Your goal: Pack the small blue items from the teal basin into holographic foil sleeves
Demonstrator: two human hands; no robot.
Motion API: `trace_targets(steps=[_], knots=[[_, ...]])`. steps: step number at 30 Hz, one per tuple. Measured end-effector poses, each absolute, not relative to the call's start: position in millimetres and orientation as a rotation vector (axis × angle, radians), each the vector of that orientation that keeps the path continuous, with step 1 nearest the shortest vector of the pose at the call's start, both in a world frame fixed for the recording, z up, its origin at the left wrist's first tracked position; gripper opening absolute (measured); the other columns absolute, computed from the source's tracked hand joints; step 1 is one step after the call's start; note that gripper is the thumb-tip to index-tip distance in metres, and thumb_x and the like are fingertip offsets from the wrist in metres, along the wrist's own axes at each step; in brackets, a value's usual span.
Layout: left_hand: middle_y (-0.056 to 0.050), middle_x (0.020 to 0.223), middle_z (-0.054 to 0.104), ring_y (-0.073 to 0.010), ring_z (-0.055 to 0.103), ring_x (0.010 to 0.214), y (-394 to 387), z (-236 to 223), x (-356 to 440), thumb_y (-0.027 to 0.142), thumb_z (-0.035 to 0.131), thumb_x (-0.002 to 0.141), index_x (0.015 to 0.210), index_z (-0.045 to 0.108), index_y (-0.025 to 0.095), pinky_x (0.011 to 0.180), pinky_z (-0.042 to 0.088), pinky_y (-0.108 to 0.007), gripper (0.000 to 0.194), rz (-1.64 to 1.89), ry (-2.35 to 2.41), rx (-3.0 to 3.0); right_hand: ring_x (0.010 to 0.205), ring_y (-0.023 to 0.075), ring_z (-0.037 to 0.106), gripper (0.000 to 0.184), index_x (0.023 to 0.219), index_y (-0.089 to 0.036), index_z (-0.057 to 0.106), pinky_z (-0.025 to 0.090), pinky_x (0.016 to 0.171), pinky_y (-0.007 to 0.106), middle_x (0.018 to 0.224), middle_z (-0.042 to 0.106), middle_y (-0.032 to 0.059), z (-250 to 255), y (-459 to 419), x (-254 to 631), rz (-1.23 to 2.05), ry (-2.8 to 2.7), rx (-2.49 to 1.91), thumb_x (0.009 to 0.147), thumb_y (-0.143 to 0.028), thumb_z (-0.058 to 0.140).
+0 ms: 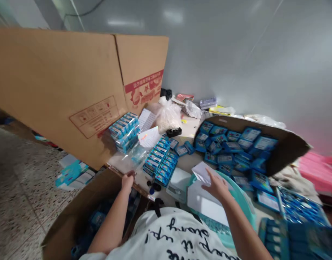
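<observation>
My right hand [217, 185] reaches over a teal basin [245, 202], thumb and fingers apart. Its fingertips are at folded white papers [200, 170] that lean up on the basin; whether they press on them I cannot tell. A larger stack of white sheets [206, 202] lies below the hand, across the basin. At the table's front edge, my left hand [128, 179] is closed with curled fingers. Anything inside it is too small to make out. Between the hands stand rows of small blue boxes [162, 159] and a whitish plastic case [179, 184].
A tall cardboard carton [60, 79] rises at left, beside wrapped blue boxes [125, 131]. An open carton [287, 144] at right holds many blue packs. A tray of small blue pieces [301, 207] sits far right. Another carton [65, 220] stands below my left arm.
</observation>
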State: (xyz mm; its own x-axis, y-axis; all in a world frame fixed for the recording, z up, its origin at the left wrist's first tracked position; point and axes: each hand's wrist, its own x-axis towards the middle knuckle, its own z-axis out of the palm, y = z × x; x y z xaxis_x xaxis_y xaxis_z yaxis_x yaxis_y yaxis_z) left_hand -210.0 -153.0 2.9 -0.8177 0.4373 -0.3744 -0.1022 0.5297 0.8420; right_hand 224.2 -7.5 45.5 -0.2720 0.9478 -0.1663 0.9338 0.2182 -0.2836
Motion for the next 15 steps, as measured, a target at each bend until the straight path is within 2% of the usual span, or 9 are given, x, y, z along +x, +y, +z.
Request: trace_targets(steps=[3, 5, 6, 9, 12, 14, 15], knots=[[-0.008, 0.095, 0.072, -0.0218, 0.068, 0.095, -141.9, 9.7, -215.1, 0.008, 0.057, 0.081, 0.1, 0.07, 0.014, 0.091, 0.052, -0.037, 0.023, 1.316, 2.302, 0.403, 0.116, 0.0338, 0.06, 0.056, 0.131, -0.024, 0.058, 0.024, 0.107, 0.062, 0.119, 0.069, 0.0121, 58.8, -12.2, 219.1, 0.565, -2.375, -1.761, 0.076, -0.021, 0.066], [-0.012, 0.096, 0.071, -0.0287, 0.065, 0.102, -140.3, 14.9, -212.2, 0.012, 0.054, 0.078, 0.098, 0.07, 0.013, 0.096, 0.048, -0.044, 0.025, 1.357, 2.412, 0.466, 0.107, 0.0294, 0.064, 0.03, 0.109, -0.024, 0.07, 0.026, 0.108, 0.058, 0.108, 0.073, 0.008, 63.0, -24.0, 217.0, 0.525, -2.358, -1.708, 0.081, -0.018, 0.061], [-0.013, 0.099, 0.07, -0.0312, 0.063, 0.105, -141.0, 17.8, -208.4, 0.015, 0.054, 0.077, 0.097, 0.069, 0.013, 0.099, 0.045, -0.047, 0.025, 1.385, 2.461, 0.512, 0.104, 0.0268, 0.065, 0.022, 0.101, -0.025, 0.072, 0.027, 0.109, 0.055, 0.104, 0.074, 0.0064, 63.5, -32.5, 216.7, 0.505, -2.348, -1.691, 0.085, -0.018, 0.058], [-0.013, 0.105, 0.068, -0.0307, 0.059, 0.109, -144.1, 31.6, -184.6, 0.022, 0.056, 0.078, 0.09, 0.068, 0.015, 0.104, 0.041, -0.048, 0.018, 1.45, 2.484, 0.747, 0.098, 0.0216, 0.066, 0.024, 0.097, -0.024, 0.072, 0.035, 0.106, 0.046, 0.1, 0.075, 0.0049, 63.8, -64.0, 219.6, 0.439, -2.29, -1.653, 0.094, -0.018, 0.049], [-0.009, 0.099, 0.068, -0.0246, 0.062, 0.098, -137.7, 57.5, -141.6, 0.029, 0.062, 0.08, 0.082, 0.068, 0.019, 0.095, 0.047, -0.039, 0.012, 1.513, 2.189, 1.196, 0.095, 0.0196, 0.067, 0.024, 0.1, -0.024, 0.071, 0.043, 0.099, 0.043, 0.1, 0.074, 0.0047, 74.5, -93.4, 226.2, 0.288, -2.129, -1.433, 0.095, -0.015, 0.05], [-0.009, 0.102, 0.067, -0.0226, 0.062, 0.096, -124.2, 81.0, -106.6, 0.034, 0.064, 0.083, 0.092, 0.068, 0.02, 0.091, 0.05, -0.036, 0.017, 1.447, 1.821, 1.448, 0.096, 0.0202, 0.067, 0.026, 0.105, -0.026, 0.07, 0.046, 0.097, 0.045, 0.101, 0.074, 0.0047, 92.2, -106.1, 228.7, 0.176, -1.966, -1.214, 0.091, -0.01, 0.054], [-0.009, 0.11, 0.066, -0.0224, 0.063, 0.099, -115.2, 93.7, -89.0, 0.038, 0.064, 0.085, 0.104, 0.067, 0.021, 0.091, 0.05, -0.036, 0.025, 1.325, 1.648, 1.468, 0.097, 0.0208, 0.067, 0.031, 0.109, -0.027, 0.069, 0.047, 0.097, 0.048, 0.103, 0.074, 0.0047, 103.6, -110.1, 228.3, 0.147, -1.889, -1.127, 0.09, -0.007, 0.056]])
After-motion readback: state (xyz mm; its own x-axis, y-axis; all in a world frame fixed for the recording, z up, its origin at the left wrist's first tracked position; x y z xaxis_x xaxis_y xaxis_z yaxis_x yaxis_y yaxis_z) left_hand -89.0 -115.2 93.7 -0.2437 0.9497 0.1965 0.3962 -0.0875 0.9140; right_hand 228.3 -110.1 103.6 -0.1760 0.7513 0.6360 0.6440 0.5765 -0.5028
